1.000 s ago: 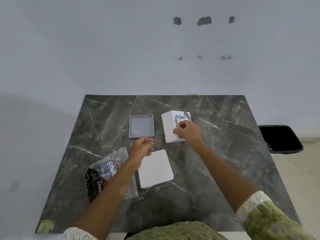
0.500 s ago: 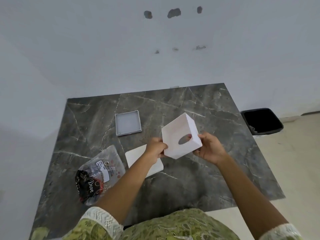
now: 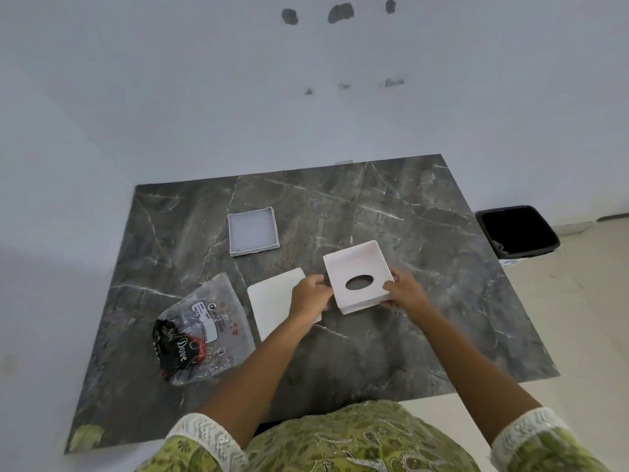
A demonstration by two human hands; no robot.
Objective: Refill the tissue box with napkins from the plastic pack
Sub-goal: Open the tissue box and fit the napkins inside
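Tissue box [image 3: 357, 277], white with an oval hole in one face, sits between both hands above the dark marble table [image 3: 391, 335], its open side up so the hole shows through the bottom. Left hand [image 3: 309, 298] clasps its left edge, fingers curled on the wall; right hand [image 3: 405, 292] clasps the right edge the same way. Just left of the box, partly under the left hand, a flat white napkin stack [image 3: 272, 301] lies on the table. Further left lies the crumpled plastic pack [image 3: 200, 332]. Beyond the napkins rests a shallow grey lid [image 3: 253, 231]. Off the table's far right stands a black bin [image 3: 517, 229].
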